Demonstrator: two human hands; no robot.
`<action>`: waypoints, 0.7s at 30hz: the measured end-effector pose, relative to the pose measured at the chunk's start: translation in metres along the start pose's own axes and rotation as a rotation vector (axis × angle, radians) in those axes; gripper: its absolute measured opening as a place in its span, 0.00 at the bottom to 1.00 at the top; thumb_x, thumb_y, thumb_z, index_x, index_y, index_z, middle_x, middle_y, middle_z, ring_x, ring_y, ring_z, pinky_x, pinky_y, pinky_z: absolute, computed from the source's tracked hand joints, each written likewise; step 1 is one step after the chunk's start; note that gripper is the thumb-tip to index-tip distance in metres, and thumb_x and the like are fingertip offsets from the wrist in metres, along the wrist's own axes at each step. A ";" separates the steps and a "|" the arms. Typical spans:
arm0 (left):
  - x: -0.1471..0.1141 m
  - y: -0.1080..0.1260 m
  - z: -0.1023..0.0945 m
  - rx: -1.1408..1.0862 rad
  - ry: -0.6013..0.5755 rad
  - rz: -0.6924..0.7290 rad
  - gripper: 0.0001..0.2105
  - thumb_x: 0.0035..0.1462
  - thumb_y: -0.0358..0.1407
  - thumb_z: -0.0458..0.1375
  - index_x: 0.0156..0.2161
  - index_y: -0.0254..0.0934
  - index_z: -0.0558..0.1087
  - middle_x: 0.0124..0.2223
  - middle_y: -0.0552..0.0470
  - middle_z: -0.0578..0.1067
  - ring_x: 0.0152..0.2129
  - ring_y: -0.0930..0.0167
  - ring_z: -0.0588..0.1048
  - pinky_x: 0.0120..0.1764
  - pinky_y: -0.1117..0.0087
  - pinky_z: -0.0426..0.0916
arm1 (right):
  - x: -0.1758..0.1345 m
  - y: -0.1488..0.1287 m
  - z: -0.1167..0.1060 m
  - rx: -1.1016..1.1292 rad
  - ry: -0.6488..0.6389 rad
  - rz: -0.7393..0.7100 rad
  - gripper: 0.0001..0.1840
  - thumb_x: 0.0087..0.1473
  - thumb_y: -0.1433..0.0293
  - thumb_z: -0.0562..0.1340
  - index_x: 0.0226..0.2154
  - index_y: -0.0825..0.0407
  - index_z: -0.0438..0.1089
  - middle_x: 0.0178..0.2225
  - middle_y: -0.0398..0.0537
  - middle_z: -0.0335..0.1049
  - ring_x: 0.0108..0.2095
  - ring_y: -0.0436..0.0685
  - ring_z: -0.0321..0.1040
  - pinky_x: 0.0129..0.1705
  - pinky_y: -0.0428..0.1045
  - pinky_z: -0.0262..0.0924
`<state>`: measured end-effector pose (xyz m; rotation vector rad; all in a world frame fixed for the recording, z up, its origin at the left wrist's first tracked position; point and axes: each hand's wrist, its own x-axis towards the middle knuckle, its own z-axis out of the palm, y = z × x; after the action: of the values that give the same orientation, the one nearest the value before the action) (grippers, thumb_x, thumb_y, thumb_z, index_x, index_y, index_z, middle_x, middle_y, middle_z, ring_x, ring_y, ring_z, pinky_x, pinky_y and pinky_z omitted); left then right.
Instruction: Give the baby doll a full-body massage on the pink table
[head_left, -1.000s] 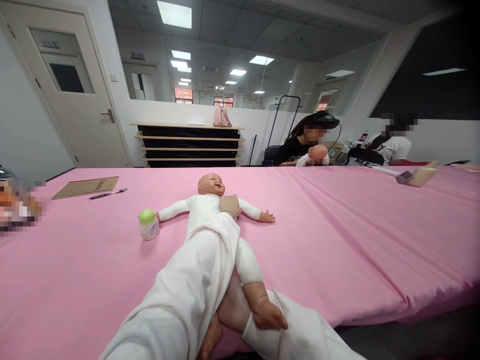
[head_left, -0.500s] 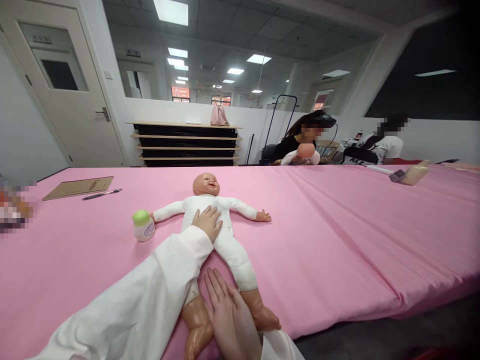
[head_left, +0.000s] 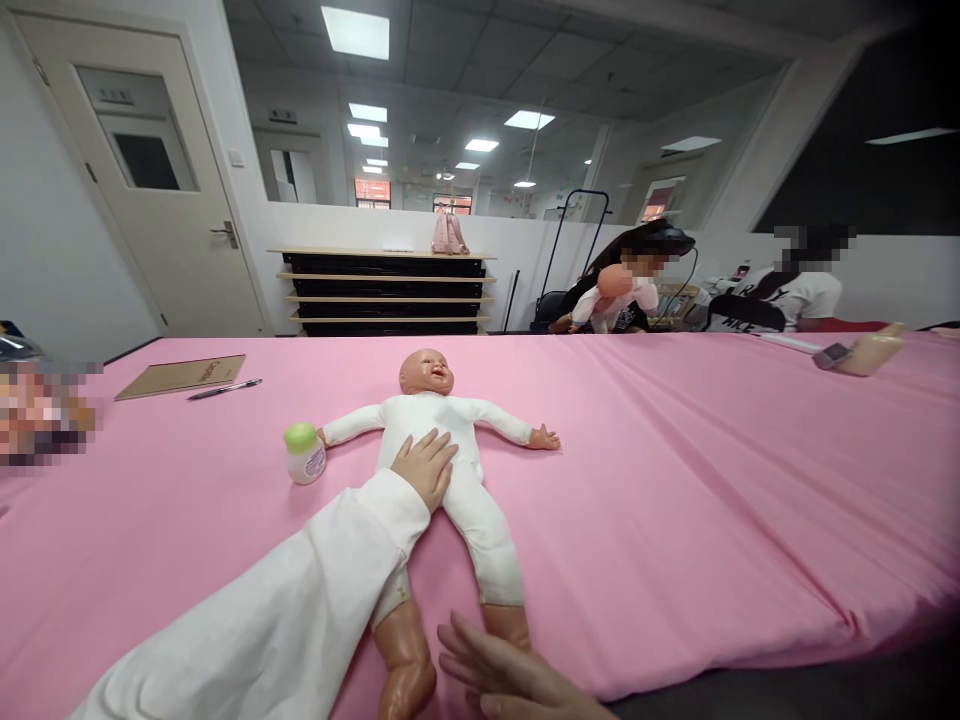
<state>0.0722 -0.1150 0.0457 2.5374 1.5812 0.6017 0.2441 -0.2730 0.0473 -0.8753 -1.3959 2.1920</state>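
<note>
A baby doll (head_left: 486, 535) with a white cloth body lies on its back, arms spread, its head at the far end. My left hand (head_left: 426, 466) rests flat on the doll's belly, fingers stretched out. Lower down, my right hand (head_left: 510, 668) hovers over the doll's lower leg on the right, its fingers extended and nothing in it. That hand partly covers the leg and foot. By the doll's hand on the left stands a small jar (head_left: 306, 455) with a green lid.
Pink cloth (head_left: 660, 520) covers the table. A brown notebook (head_left: 180, 377) and a pen (head_left: 225, 390) lie at the far left; a beige bottle (head_left: 870, 352) lies far right. Beyond the table, a person (head_left: 637, 265) holds another doll, and a second person (head_left: 814, 285) sits farther right.
My right hand has moved right and toward me, turning from palm up between the doll's legs. My left hand has slid slightly down the belly. The view has shifted a little left.
</note>
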 end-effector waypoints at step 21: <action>0.020 -0.099 0.010 -0.341 0.168 -0.091 0.23 0.62 0.43 0.40 0.55 0.31 0.62 0.58 0.48 0.62 0.57 0.66 0.57 0.58 0.71 0.53 | 0.150 -0.066 -0.147 -0.956 0.455 -0.571 0.31 0.58 0.52 0.45 0.58 0.48 0.52 0.63 0.46 0.37 0.64 0.57 0.29 0.63 0.60 0.27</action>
<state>-0.0001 -0.0507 0.0146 2.2039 1.4816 0.9994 0.2364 -0.0547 0.0179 -0.9920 -2.0960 0.7841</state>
